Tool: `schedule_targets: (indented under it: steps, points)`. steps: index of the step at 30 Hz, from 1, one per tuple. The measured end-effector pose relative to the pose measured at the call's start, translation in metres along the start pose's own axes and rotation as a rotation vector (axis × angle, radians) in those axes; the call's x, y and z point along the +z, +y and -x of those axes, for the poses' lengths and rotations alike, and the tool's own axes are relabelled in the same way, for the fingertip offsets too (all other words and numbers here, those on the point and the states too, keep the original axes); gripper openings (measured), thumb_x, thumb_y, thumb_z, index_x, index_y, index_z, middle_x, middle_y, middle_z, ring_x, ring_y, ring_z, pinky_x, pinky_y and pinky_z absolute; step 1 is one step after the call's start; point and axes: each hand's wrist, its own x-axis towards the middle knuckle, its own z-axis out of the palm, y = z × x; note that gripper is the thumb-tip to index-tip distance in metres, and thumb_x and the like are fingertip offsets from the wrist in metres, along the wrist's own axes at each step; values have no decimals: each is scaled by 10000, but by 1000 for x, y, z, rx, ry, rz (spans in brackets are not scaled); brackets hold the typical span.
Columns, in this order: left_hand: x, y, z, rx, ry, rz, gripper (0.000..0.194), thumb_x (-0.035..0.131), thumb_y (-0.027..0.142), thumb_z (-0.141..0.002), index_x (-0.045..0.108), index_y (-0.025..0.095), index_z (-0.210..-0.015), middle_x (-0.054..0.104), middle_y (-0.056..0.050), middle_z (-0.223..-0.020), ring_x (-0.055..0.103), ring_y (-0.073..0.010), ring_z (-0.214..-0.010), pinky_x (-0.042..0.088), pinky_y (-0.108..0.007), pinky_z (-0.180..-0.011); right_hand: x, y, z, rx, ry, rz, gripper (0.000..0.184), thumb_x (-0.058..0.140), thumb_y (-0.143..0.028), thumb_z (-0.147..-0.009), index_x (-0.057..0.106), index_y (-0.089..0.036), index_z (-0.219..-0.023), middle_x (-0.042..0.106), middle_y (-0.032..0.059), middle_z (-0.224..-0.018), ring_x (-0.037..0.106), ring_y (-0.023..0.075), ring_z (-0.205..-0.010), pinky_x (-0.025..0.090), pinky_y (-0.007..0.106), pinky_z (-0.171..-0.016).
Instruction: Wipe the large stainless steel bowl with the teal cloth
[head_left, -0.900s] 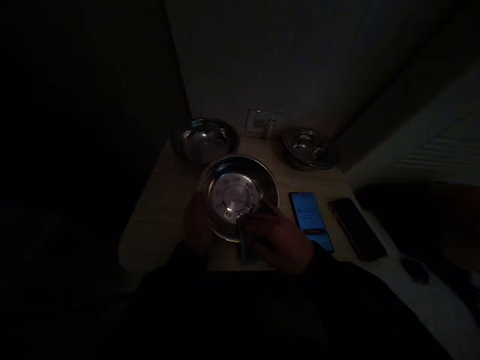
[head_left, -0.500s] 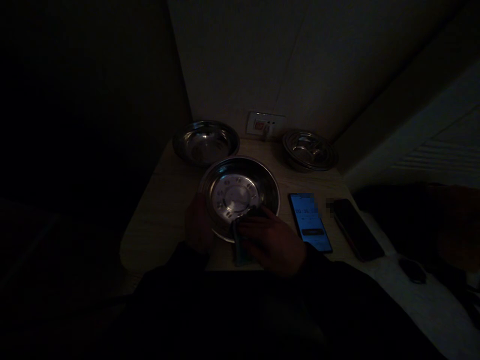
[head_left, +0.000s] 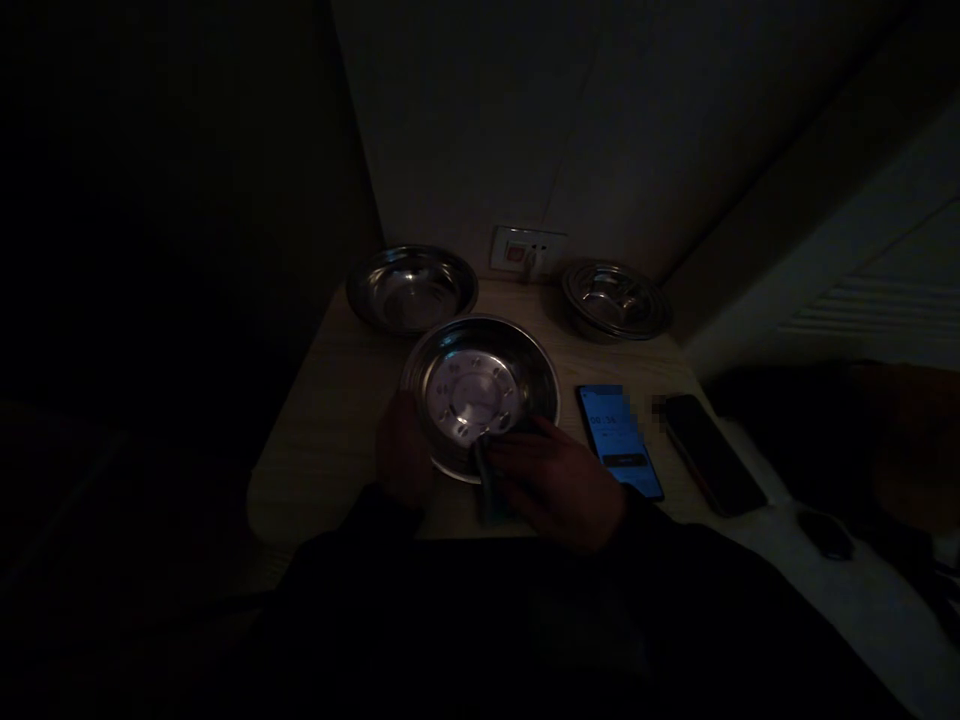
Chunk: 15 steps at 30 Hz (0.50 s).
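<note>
Two hands on one stainless-steel bowl, mid-desk, upright, near edge. Change vs half a second ago: right hand plus dark cloth slid slightly right along the near rim. Bowl basically same spot. My read: short wiping strokes over one stretch of rim, not a new area yet.

Right fingers: closed on the cloth, tips reaching inside the bowl, cloth end hanging outside, over the rim. Left hand: against the left rim, probably steadying; too dark to tell whether its fingers clamp.

Desk: pale, wood-grain. Wide steel basin back left, stack of smaller bowls back right. Lit phone right of the bowl, digits up; dark phone beyond it.

Room: very dim. Pale wall behind, socket plate with a plug in. Small black object on a whitish surface, far right; can't identify it.
</note>
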Motion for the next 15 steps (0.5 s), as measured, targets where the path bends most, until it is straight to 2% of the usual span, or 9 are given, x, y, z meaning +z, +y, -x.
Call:
schedule_targets:
  steps: [4,9,11,15]
  points:
    - [1,0,0,-18,2,-30,196,423,225,-832,608,161,-836,675,-82,-886,608,-233,-887,467,-389,-861,-1,1,-1,23,11,17,209,512,-176,-866,614,-202,-1046,655,56,-1155,561,203,-1121,217,463,-1073]
    - [0,10,1,-135,0,53,306,317,200,-881,616,145,-849,684,-90,-900,622,-216,-873,486,-359,-842,8,-20,-19,78,3,-46,139,521,-170,-848,624,-184,-940,681,68,-1076,595,198,-1059,253,431,-1061]
    - [0,10,2,-123,-7,69,337,297,206,-890,628,139,-885,688,-92,-927,623,-220,-900,484,-360,-855,8,-21,-18,78,5,-52,154,522,-166,-845,620,-186,-962,678,64,-1083,593,195,-1063,241,431,-1066]
    - [2,3,1,-11,-46,115,373,279,218,-899,609,149,-1058,668,-85,-1073,600,-218,-1014,465,-357,-910,5,-15,-9,79,9,-29,159,529,-178,-846,619,-200,-975,671,52,-1102,581,196,-1080,220,441,-1070]
